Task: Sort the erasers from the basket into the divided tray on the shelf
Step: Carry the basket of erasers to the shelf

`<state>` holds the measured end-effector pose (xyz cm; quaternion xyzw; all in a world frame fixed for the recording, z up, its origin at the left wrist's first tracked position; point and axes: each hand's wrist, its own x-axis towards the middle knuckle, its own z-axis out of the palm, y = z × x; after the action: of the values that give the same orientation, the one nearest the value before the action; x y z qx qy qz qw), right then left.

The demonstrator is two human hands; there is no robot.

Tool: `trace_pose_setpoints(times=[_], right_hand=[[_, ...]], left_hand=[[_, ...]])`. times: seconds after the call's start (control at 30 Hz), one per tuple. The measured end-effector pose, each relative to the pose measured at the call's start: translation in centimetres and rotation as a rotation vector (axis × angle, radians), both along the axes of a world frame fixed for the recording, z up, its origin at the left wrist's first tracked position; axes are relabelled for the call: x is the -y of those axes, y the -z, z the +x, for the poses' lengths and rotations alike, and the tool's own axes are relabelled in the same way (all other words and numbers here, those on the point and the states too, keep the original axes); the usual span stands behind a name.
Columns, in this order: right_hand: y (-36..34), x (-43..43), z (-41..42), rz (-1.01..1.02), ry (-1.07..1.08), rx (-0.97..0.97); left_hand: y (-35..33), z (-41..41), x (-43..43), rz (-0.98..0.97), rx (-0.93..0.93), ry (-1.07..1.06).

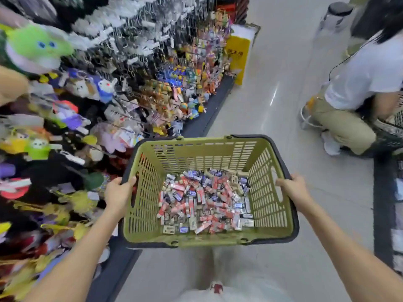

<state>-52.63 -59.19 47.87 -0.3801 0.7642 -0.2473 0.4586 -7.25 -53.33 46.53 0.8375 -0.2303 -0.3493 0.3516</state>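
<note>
Left hand (pixel 118 192) and right hand (pixel 293 190) are holding an olive basket (pixel 202 158) of erasers (pixel 207 203).
Small red, blue and beige wrapped erasers are lying heaped on its bottom, between the hands; fingers are gripping opposite rims. Toy racks (pixel 87 101) are crowding the left; a crouching person (pixel 357 94) is narrowing the floor (pixel 272 94) on the right.

The olive-green plastic basket (pixel 196 153) carries the goods, held clear of the floor (pixel 272 79) by the left hand (pixel 118 192) and the right hand (pixel 294 190) curled over its side rims. A loose heap of wrapped erasers (pixel 205 201), red, blue and cream, covers its bottom. On the pale, glossy aisle floor a yellow sign (pixel 236 55) stands at the end of the display rack (pixel 218 101), and a crouching person (pixel 359 79) is at the right.
</note>
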Motion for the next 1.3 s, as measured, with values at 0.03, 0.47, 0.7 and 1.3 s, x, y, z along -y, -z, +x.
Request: trace_pose_setpoints(times=[0.03, 0.47, 0.7, 1.3], right_hand=[[-0.1, 1.8, -1.0, 0.003, 0.008, -0.011], [-0.6, 29.2, -11.3, -0.074, 0.188, 0.010], [-1.6, 46.2, -14.7, -0.113, 0.303, -0.023], [-2.0, 89.9, -34.4, -0.116, 0.474, -0.066]], left_hand=[[-0.2, -0.7, 2.8, -0.002, -0.010, 0.023], [-1.9, -10.5, 39.2, -0.073, 0.082, 0.312], [-0.4, -15.1, 62.2, -0.057, 0.148, 0.519], [-1.6, -37.7, 114.0, -0.081, 0.225, 0.707]])
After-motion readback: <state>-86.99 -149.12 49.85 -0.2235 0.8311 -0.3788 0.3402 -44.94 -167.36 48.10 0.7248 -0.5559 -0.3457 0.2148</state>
